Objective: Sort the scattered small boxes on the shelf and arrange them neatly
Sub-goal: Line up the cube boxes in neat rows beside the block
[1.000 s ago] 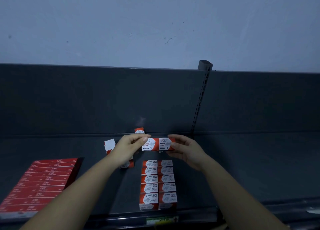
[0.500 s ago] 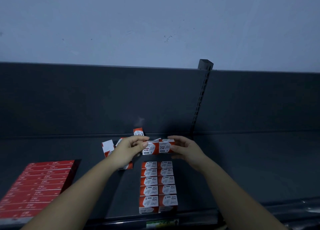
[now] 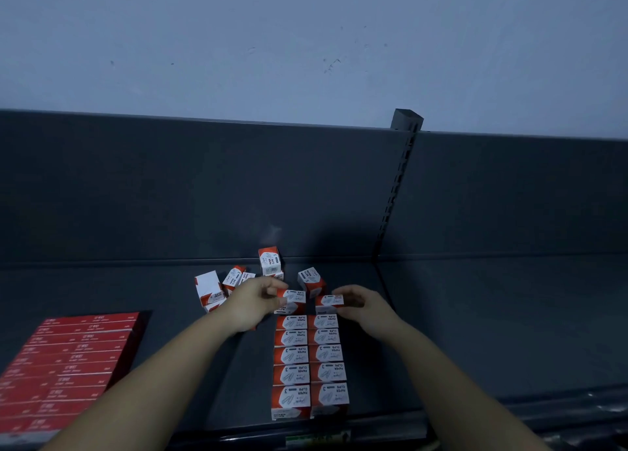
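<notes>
Our left hand pinches paper-clip box, our right hand pinches second box, both at far end of double row; loose boxes behind.

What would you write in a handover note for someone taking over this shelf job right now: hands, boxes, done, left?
Left hand: pinches a paper clip box behind the left column.
Right hand: pinches a second box behind the right column.
Done: two neat columns, five rows each, near the shelf front.
Left: seat both held boxes, then add the loose boxes scattered behind.
</notes>
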{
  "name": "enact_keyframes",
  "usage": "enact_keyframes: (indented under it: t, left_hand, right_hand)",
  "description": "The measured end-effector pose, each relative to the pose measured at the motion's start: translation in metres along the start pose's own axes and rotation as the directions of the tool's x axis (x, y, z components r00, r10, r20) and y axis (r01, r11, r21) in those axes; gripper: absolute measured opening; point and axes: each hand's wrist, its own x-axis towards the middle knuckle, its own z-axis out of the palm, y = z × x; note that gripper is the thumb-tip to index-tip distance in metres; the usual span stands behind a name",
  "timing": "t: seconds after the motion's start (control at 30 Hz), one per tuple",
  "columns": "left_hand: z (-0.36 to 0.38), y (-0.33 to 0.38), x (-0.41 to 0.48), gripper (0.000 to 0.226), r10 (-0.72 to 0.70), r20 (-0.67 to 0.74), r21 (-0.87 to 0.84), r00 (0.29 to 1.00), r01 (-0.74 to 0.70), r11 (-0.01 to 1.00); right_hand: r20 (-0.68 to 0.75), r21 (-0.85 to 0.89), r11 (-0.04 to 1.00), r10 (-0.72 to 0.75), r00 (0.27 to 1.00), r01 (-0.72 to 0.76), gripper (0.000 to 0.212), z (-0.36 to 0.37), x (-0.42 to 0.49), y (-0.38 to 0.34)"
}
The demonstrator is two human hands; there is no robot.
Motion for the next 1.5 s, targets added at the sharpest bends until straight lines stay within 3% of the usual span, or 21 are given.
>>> enact_keyframes:
  t: [0.17,0.43,0.67,0.83,1.5]
  left_hand:
    - [0.001,0.004,0.004,0.026,-0.025,0.085,0.149,0.996,0.012,0.989]
    - [-0.002,-0.003,0.004,0.014,-0.025,0.087,0.078,0.996,0.019,0.997]
    - [0.003,-0.002,0.002,0.034,-0.014,0.111,0.129,0.994,-0.001,0.992]
    - [0.001,-0.004,0.004,0.024,-0.007,0.124,0.141,0.992,-0.011,0.99]
    - [0.002,-0.002,0.001,0.022,-0.016,0.133,0.092,0.991,0.004,0.996]
  right_hand:
    - [0.039,0.066,0.995,0.078,0.996,-0.08,0.031,-0.002,-0.004,0.004]
    - [0.08,0.096,0.987,0.124,0.989,-0.131,0.021,0.004,-0.004,-0.001]
    - [0.057,0.077,0.988,0.128,0.99,-0.133,0.017,0.015,-0.001,-0.003]
    - [0.062,0.1,0.987,0.119,0.991,-0.125,0.019,0.013,-0.003,-0.003]
    - [0.087,0.077,0.991,0.106,0.991,-0.113,0.02,0.014,-0.006,-0.006]
